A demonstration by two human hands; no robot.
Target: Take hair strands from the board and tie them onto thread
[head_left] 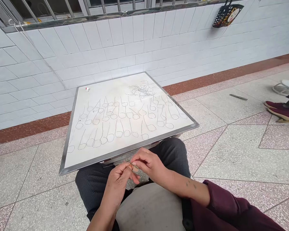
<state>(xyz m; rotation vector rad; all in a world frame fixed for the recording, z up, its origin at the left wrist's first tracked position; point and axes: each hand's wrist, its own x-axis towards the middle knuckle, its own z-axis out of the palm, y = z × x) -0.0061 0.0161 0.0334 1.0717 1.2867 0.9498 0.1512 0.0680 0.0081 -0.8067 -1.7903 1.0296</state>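
Left hand (119,179) and right hand (148,163) pinched together on a thin wire (110,165); loop-forming under way; worktop (125,150) holds finished wire loops (125,120).

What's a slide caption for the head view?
Both hands, left hand and right hand, pinch a thin wire beside a white board lined with wire loops.
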